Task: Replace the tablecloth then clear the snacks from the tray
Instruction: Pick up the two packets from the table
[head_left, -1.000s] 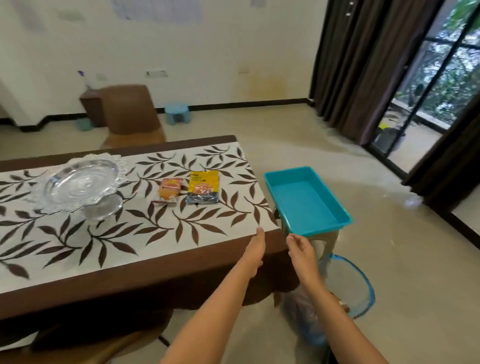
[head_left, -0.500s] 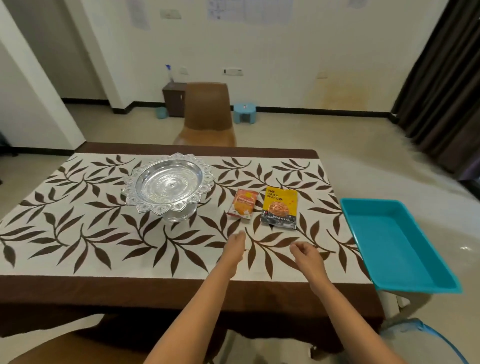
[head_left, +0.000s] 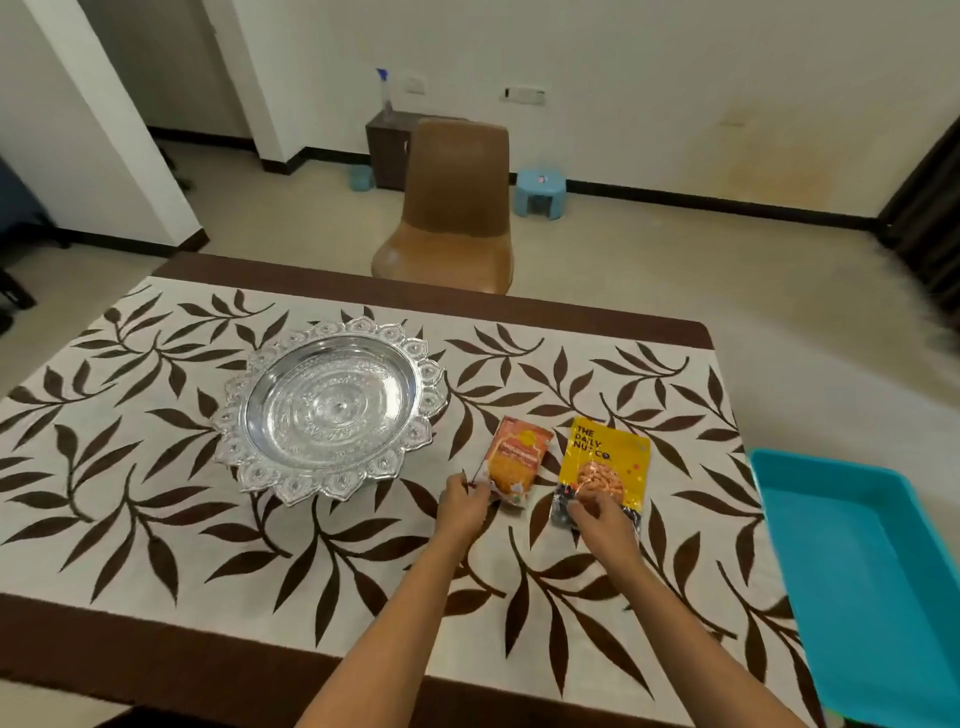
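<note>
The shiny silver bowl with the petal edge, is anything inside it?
Nothing shows inside the round silver petal-rimmed bowl; its patterned bottom is bare. The leaf-print tablecloth beneath it is covered.

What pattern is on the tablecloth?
Dark brown leafy vines on the cream fabric tablecloth, with a brown border; head view.

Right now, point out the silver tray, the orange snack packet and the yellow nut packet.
silver tray (head_left: 332, 410): head view, bare centre of its dish.
orange snack packet (head_left: 519, 457): head view, middle of its front.
yellow nut packet (head_left: 605, 462): head view, middle of its front.
</note>
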